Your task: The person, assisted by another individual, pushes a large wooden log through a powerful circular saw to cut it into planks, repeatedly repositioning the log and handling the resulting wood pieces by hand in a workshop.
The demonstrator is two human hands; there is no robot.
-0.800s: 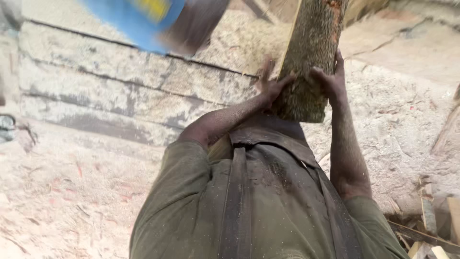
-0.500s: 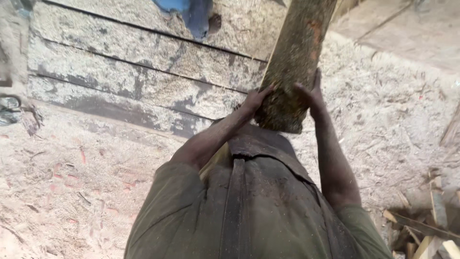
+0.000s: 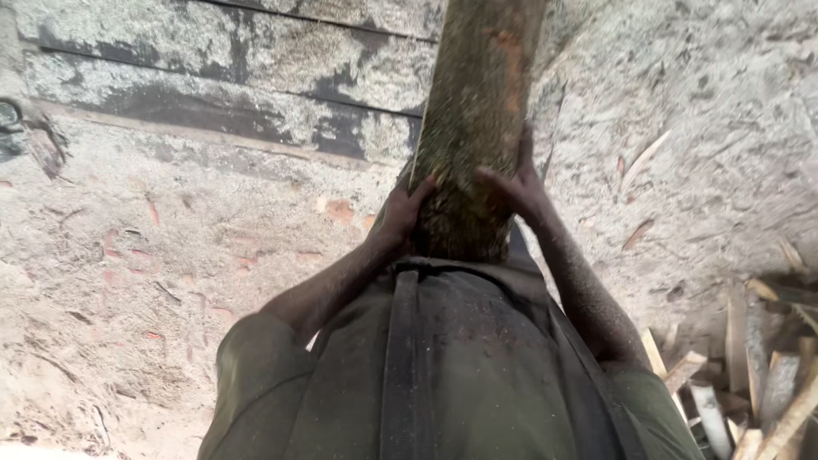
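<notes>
A thick round log with rough greenish-brown bark runs from my chest away toward the top of the view. My left hand grips its near end on the left side. On the right side, my right hand clasps the same end, fingers spread over the bark. Both forearms are dusted with sawdust. The log's near end rests against my olive shirt, which has a dark strap down its middle.
Sawdust covers the ground all around. Long weathered wooden planks lie across the upper left. A pile of split wood offcuts sits at the lower right.
The view has swung so the log now stands in the centre. The blue object at the top is out of sight. Both hands stay on the log's end.
</notes>
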